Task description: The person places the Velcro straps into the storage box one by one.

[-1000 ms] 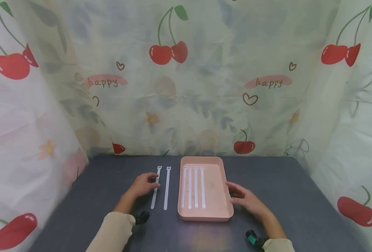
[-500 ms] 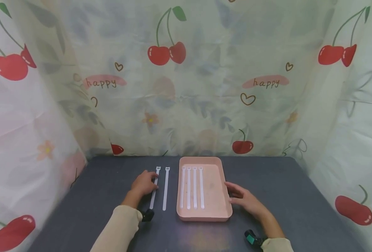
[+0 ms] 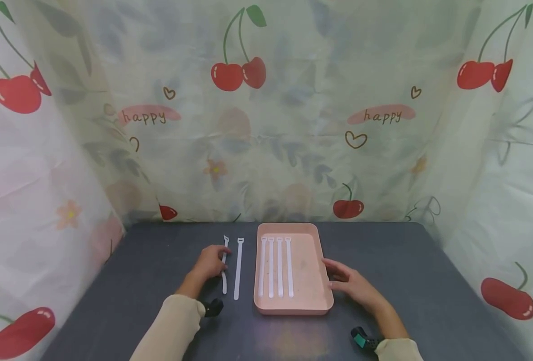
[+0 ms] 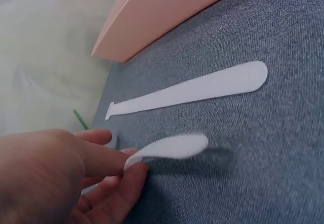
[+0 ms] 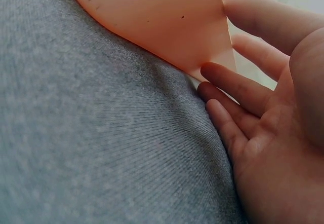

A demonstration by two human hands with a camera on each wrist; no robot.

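"Pink marks the tray (image 3: 309, 273) on the dark table (image 3: 383, 245), with a printed curtain (image 3: 266, 160) behind. What does it contain?"

"Four straps (image 3: 281, 271), white and flat, set parallel in its left part, their wider heads at the far end."

"And outside it?"

"Two more, both left of the tray. The loose strap (image 3: 238, 268) lies flat on the table; the held strap (image 4: 174, 147) is farther out, in the left hand (image 3: 211, 260)."

"How does that hand stand?"

"Pinching. In the left wrist view, the held strap bends where thumb and fingers grip it, and its rounded tail stands off the table above its own shadow. Whether its head touches the table cannot be told."

"The right hand (image 5: 273, 148)?"

"Fingers extended and parted, grasping nothing; fingertips meet the tray's right wall. Judged from this posture, it may be steadying the tray, though how firmly is not shown."

"How complete is the arrangement?"

"As judged from the layout, about two thirds. Of six visible straps, four appear settled in the tray; the fifth is pinched but not yet in; the sixth lies on the table with no hand on it."
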